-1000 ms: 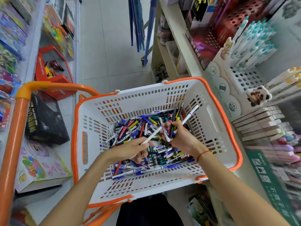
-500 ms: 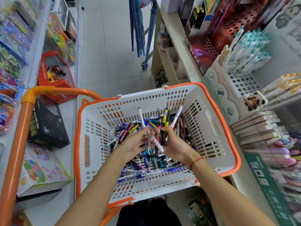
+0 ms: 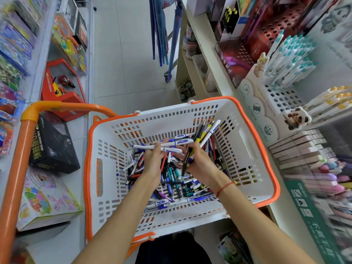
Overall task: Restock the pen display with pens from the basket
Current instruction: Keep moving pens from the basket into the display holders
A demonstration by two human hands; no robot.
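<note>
the shelf (image 3: pixel 202 40) on your right carries the pen display (image 3: pixel 266 103), with its white perforated holder. just beside it, in front of you, sits the white basket (image 3: pixel 245 149) with the orange rim, a heap of loose pens (image 3: pixel 171 180) on its floor. your right hand (image 3: pixel 200 162) grips a fanned bundle of pens (image 3: pixel 203 134), fingers curled tight round it. your left hand (image 3: pixel 154 159) pinches two white pens (image 3: pixel 165 146) lying crosswise. the bundle is splayed, so one may slip on the way to the display, and uneven tips could jam at the holes.
</note>
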